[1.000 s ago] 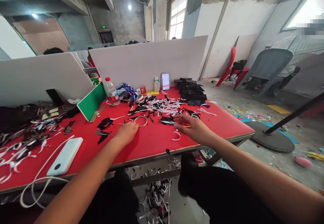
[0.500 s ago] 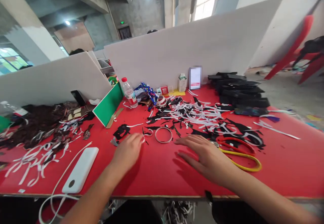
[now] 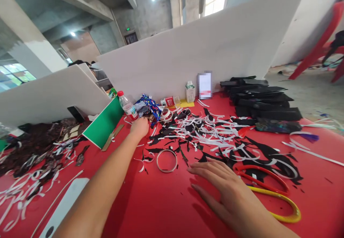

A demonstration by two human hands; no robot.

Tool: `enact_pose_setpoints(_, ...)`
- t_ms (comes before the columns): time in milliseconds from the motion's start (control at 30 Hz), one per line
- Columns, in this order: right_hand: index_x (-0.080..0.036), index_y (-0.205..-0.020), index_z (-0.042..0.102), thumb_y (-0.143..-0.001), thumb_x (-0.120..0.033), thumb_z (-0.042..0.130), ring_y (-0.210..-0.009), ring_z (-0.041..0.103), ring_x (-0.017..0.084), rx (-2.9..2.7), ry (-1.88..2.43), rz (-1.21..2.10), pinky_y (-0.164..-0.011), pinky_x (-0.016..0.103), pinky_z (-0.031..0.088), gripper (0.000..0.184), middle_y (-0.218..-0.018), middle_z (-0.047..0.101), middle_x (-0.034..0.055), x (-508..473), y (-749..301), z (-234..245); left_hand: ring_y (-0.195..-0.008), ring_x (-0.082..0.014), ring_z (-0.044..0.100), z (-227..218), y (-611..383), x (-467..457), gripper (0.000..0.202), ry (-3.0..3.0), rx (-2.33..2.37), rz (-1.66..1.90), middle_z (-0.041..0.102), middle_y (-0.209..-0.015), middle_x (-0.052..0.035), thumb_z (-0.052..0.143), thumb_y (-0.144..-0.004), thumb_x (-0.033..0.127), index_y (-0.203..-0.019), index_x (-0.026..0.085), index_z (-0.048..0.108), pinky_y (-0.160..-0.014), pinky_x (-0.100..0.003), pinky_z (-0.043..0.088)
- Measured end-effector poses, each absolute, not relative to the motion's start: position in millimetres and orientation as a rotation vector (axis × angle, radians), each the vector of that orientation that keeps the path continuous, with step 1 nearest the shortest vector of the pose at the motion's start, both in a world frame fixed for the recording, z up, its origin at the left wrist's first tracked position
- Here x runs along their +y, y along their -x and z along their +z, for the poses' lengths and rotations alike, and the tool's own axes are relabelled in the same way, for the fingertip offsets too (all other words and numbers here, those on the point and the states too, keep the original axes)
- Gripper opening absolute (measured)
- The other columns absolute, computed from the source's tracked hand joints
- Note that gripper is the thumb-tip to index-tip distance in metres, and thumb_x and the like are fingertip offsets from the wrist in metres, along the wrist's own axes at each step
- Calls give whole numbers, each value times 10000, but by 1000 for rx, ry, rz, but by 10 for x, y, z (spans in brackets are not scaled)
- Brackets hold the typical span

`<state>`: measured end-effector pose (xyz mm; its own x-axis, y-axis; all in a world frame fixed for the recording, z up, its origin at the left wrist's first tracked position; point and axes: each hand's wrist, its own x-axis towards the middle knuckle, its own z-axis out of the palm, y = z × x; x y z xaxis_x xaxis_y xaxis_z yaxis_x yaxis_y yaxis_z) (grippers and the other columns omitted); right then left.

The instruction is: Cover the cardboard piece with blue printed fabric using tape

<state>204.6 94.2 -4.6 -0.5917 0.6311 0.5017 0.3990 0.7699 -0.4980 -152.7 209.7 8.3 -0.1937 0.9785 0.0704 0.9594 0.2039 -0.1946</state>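
Note:
My left hand (image 3: 139, 127) is stretched far across the red table (image 3: 166, 209), next to a plastic water bottle (image 3: 128, 106) and a blue patterned bundle (image 3: 149, 105); its fingers are hidden behind the knuckles. My right hand (image 3: 225, 191) lies flat on the table with fingers spread and holds nothing. Just right of it lie scissors with red and yellow handles (image 3: 271, 195). A white tape ring (image 3: 167, 160) lies between my hands. Black and white cut scraps (image 3: 212, 134) cover the table beyond.
A stack of black sheets (image 3: 263, 98) sits at the back right. White divider boards (image 3: 188, 51) close the far side. A green board (image 3: 103, 125) leans at the left, a white power bank (image 3: 64, 205) with cable lies near the left edge. A small carton (image 3: 190, 91) stands at the back.
My left hand has reached forward from the table's middle to the water bottle. My right hand stays flat beside the scissors. The view has come closer to the table.

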Motion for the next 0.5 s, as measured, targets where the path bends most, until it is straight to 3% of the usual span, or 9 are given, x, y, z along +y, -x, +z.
enact_pose_setpoints(300,-329,-1316,670,-954,-360,669,-1080,782,346,-2271,695,438,-941,556,652,364,-1208,807,75,904,-2028,-189,-1145,-275,682,15,1340,2615,403,1819,-2210,178,647,-1364,-126,685,-1003,368,-1354,178,626,-949,-493,600)
enact_pose_setpoints(500,-325,-1330,654,-974,-368,641,-1079,787,348,-2274,678,395,-912,543,671,359,-1210,806,76,907,-2010,-238,-1139,-273,684,97,1428,2562,398,1958,-2146,244,651,-1359,-122,682,-1005,369,-1351,180,627,-945,-492,601)
